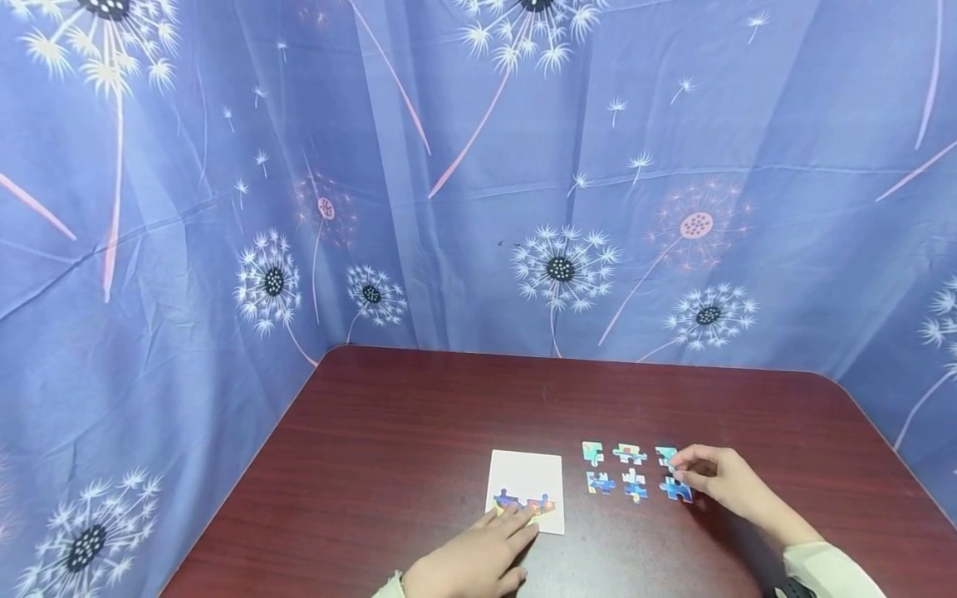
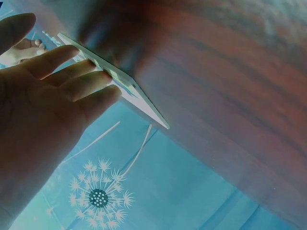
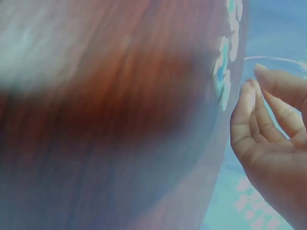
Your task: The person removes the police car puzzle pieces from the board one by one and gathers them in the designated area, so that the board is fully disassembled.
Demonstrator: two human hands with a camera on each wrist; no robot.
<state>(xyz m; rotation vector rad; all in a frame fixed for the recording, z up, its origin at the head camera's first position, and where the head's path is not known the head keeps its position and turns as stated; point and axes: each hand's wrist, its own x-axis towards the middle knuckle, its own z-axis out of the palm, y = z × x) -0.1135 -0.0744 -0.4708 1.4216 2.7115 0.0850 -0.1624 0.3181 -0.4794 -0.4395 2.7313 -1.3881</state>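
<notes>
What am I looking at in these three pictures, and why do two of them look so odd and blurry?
There is no machine here: a person sits at a dark wooden table with cameras on the head and on both wrists. The wide picture is from the head camera, looking down at both hands. The two odd ones come from the wrist cameras, so close that the table fills them.

On the table lies a white card bearing a few joined puzzle pieces. The left hand rests flat with its fingers on the card's near edge. To the right lie six loose puzzle pieces in two rows. The right hand reaches the rightmost ones, fingertips at the upper right piece; whether it already grips it is unclear. A blue dandelion cloth hangs behind.
</notes>
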